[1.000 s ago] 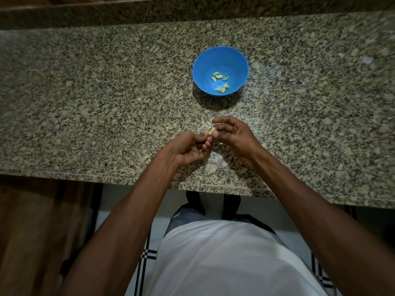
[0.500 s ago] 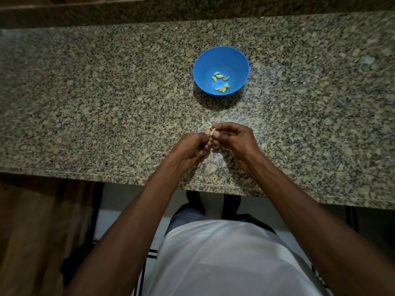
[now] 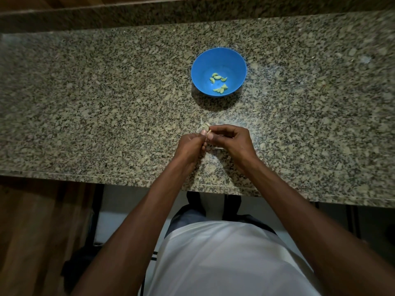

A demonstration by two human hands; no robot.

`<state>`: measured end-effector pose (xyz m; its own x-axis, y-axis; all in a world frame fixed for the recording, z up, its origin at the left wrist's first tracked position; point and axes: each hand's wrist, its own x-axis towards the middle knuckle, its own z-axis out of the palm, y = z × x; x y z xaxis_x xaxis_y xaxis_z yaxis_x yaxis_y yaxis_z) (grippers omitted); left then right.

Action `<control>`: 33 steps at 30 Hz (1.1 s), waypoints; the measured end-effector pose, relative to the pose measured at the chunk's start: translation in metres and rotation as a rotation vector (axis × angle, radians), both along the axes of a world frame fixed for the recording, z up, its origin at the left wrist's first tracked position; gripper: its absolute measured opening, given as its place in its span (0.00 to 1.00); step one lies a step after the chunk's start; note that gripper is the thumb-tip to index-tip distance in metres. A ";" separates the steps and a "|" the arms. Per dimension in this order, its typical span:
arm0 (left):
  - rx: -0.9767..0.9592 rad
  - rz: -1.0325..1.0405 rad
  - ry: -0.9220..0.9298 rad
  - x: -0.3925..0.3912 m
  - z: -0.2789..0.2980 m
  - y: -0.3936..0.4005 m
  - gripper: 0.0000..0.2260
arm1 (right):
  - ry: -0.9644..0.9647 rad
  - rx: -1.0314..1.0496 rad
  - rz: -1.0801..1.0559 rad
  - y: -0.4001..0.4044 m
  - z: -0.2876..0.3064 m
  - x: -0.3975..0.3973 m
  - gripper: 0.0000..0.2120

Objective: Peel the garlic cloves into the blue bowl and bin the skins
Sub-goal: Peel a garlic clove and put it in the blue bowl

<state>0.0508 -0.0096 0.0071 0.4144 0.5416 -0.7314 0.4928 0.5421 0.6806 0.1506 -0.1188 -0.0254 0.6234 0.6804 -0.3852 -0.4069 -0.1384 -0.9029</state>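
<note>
At 6 o'clock from the blue bowl (image 3: pixel 218 60), near the desk (image 3: pixel 85 103) front edge, a garlic clove (image 3: pixel 208 131) sits pinched between both hands, thumbs together. Left hand (image 3: pixel 190 146) and right hand (image 3: pixel 233 139) touch at fingertips. Loose skins (image 3: pixel 204 125) lie just beyond, at 12 o'clock. Peeled cloves (image 3: pixel 219 83) rest in the bowl. Judgement: clove light, firm, slippery once bare; skin papery, best caught at the tip.

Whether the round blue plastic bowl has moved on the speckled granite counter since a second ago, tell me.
No. The blue bowl lies just as far left of the pale spot on the granite counter as before.
</note>
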 end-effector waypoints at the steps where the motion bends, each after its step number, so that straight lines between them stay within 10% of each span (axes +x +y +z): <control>1: 0.041 -0.012 -0.003 0.000 0.001 -0.003 0.10 | 0.000 -0.006 -0.021 0.000 0.000 -0.001 0.13; 18: -0.397 0.063 -0.061 -0.004 0.017 0.007 0.08 | -0.096 0.044 0.035 -0.003 -0.003 -0.003 0.09; 33: 0.606 -0.384 -0.239 -0.019 0.011 0.010 0.09 | 0.312 0.000 -0.017 -0.012 0.006 0.011 0.11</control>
<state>0.0314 0.0008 0.0181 0.7651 0.6060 -0.2178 0.3730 -0.1413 0.9170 0.1619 -0.1303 -0.0194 0.4863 0.6709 -0.5599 -0.6670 -0.1289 -0.7338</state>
